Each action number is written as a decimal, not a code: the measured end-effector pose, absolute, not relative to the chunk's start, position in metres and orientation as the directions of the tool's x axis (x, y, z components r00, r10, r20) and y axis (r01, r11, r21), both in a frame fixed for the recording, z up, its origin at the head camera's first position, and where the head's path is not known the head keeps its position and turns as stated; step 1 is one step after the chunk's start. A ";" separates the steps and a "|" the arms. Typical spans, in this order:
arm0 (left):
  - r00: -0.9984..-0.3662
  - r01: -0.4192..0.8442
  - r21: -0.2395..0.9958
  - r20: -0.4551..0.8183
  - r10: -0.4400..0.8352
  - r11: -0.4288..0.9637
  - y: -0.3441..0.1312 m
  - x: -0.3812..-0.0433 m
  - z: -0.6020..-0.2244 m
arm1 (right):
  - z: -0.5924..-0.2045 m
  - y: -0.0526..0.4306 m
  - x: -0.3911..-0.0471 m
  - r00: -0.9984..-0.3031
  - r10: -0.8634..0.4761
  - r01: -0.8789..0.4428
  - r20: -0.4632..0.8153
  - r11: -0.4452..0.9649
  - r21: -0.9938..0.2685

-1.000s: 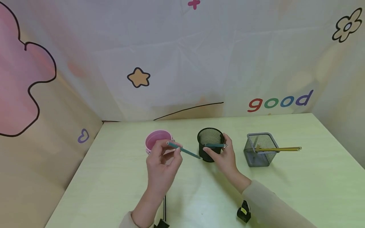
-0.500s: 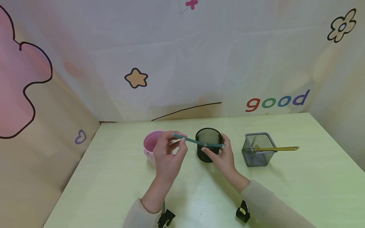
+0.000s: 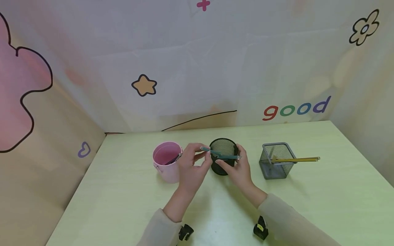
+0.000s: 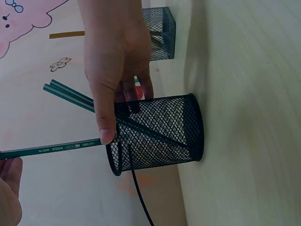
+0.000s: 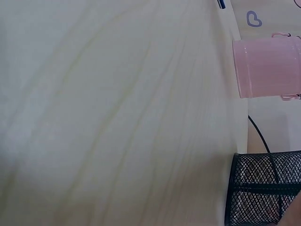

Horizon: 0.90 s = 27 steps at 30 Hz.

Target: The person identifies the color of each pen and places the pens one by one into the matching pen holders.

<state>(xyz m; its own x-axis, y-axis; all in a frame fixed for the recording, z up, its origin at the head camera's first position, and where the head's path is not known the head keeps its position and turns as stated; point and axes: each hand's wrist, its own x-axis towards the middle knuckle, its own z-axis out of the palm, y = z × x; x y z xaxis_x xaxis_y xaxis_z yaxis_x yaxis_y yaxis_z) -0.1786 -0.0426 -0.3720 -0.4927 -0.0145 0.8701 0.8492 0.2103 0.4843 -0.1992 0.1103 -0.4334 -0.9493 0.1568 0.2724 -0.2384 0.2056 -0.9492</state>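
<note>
Pinching a green pencil (image 3: 212, 152) by its end, the left hand (image 3: 191, 169) holds it slanting over the rim of the black cup (image 3: 224, 155); the wrist view shows the pencil's far part passing behind the right thumb and down inside the mesh. The right hand (image 3: 237, 168) grips the black cup from its near right side, thumb across the front wall and fingers curled round the back, with 2 more green pencils (image 4: 70, 96) sticking out of the cup mouth beside its knuckles. That cup stands upright near the middle of the table (image 3: 123, 205), between the 2 hands.

Just left of the left hand stands a pink cup (image 3: 167, 161) with a dark pencil leaning inside it. Well to the right sits a square grey mesh holder (image 3: 276, 160), with yellow pencils (image 3: 297, 159) lying across its rim and pointing right. Behind the table hangs a backdrop with a star (image 3: 144, 85) and the word "good" (image 3: 297, 108).
</note>
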 end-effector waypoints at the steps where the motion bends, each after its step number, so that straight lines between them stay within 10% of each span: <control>1: -0.494 0.846 0.482 0.870 -0.007 0.227 -0.042 -0.180 -0.375 | -0.434 0.110 -0.199 -0.949 0.156 -0.239 0.273 0.210 -0.948; 27: -0.681 0.699 0.551 0.707 0.189 0.456 -0.038 -0.189 -0.399 | -0.435 0.111 -0.200 -0.949 0.133 -0.245 0.285 0.257 -0.935</control>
